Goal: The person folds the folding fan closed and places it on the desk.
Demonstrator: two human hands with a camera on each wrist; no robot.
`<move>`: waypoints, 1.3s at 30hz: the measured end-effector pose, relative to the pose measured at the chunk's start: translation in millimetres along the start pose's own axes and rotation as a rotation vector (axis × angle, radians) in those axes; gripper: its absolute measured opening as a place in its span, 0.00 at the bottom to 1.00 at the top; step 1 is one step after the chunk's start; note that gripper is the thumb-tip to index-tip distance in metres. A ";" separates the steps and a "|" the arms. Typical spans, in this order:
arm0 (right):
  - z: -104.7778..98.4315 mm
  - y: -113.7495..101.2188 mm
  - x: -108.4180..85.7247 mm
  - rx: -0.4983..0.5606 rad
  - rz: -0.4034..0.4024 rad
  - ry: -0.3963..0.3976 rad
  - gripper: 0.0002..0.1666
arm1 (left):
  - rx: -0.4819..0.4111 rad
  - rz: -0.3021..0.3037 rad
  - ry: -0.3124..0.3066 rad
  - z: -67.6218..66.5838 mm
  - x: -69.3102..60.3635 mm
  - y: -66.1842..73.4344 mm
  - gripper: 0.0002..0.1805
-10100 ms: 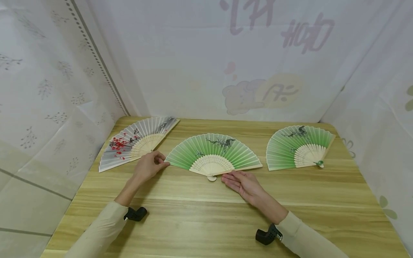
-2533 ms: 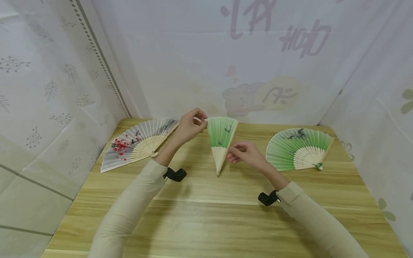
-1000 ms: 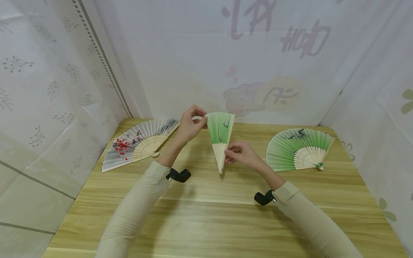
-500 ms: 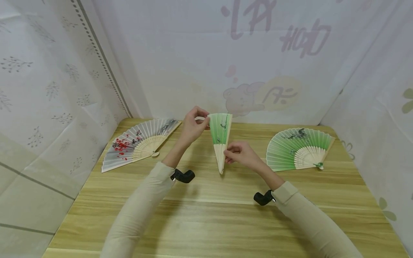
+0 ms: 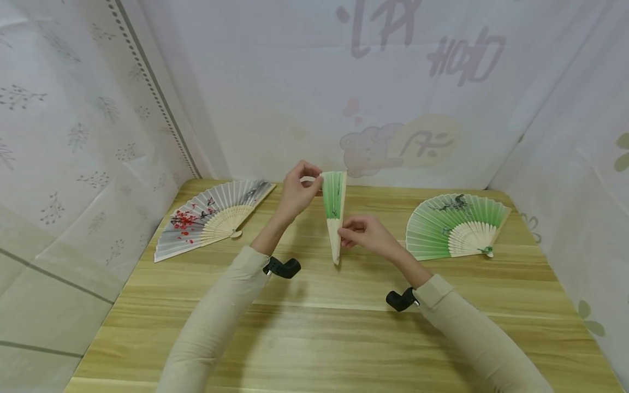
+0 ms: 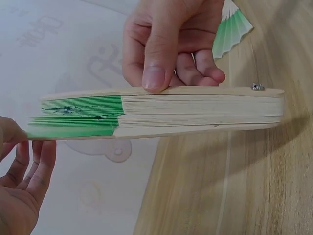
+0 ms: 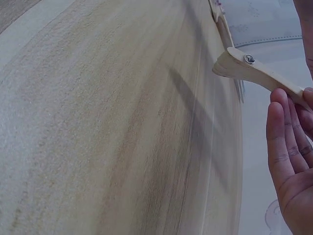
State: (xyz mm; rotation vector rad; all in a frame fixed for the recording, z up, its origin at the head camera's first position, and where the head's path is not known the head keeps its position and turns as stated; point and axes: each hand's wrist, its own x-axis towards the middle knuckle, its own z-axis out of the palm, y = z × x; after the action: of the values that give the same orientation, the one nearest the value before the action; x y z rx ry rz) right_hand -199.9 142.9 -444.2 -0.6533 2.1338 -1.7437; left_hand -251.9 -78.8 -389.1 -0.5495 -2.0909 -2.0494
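Between both hands a green folding fan [image 5: 334,196] is held up, nearly folded, its pivot end pointing down. At its upper left edge my left hand [image 5: 298,191] pinches the leaf between thumb and fingers. My right hand [image 5: 366,234] grips the outer rib on the right, lower down. Stacked pale ribs [image 6: 200,110] and tight green pleats [image 6: 73,125] show edge-on in the left wrist view. A metal pivot pin [image 7: 249,58] is visible in the right wrist view, where the fan's end stands apart from the wooden table.
A spread grey-white fan [image 5: 216,218] with red blossoms lies at the table's back left. Another spread green fan [image 5: 454,226] with a green tassel lies at the right. Patterned cloth walls [image 5: 275,98] enclose the wooden table [image 5: 314,338].
The centre green fan, widely spread on the table at first, is now lifted and almost folded. Over the last second the left hand moved right, narrowing it further. The side fans stayed put.
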 end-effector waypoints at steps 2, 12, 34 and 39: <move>-0.7 -1.2 -0.4 0.020 0.013 0.007 0.08 | -0.014 -0.003 -0.001 -0.2 -0.9 1.7 0.06; -3.5 6.1 -2.1 0.054 0.041 -0.018 0.11 | -0.033 -0.037 0.001 -1.7 -4.3 -0.8 0.06; 4.6 2.3 -1.9 0.003 0.005 -0.039 0.08 | -0.008 -0.165 -0.111 1.6 -14.9 -7.6 0.16; 5.1 2.8 -5.1 0.007 0.003 -0.049 0.08 | 0.024 -0.160 -0.155 1.2 -15.7 -11.2 0.21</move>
State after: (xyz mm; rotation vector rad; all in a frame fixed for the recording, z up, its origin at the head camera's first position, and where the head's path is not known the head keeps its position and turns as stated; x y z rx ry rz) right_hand -193.4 141.8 -448.2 -0.6834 2.0942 -1.7152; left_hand -241.4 -79.8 -405.3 -0.5709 -2.3142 -2.1254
